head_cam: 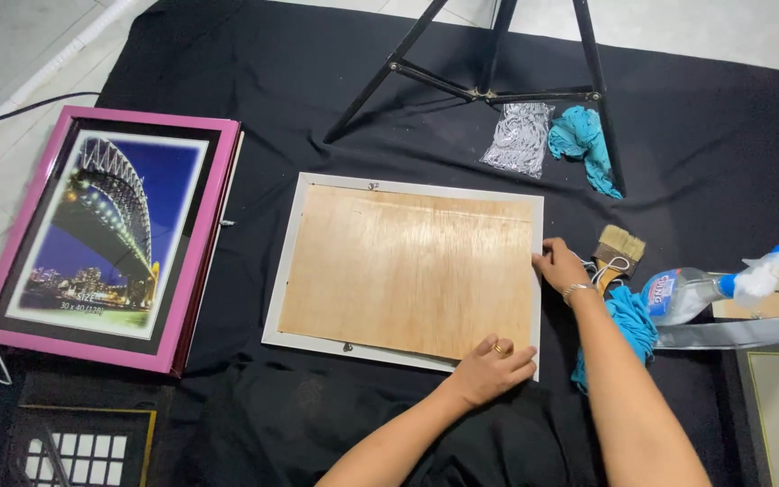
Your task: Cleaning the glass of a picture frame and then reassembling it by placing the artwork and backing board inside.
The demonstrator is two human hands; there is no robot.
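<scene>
A white picture frame (287,261) lies face down on a black cloth, its plywood backing board (407,266) up. My left hand (492,366) rests on the frame's near right corner, fingers curled over the edge. My right hand (559,265) touches the frame's right edge, fingertips at the rim. Neither hand lifts anything clear of the cloth.
A pink-framed bridge picture (105,236) lies at left. Tripod legs (489,86) stand at the back with a clear bag (518,137) and a teal cloth (585,144). To the right are a paintbrush (618,249), a spray bottle (710,290) and another teal cloth (631,329).
</scene>
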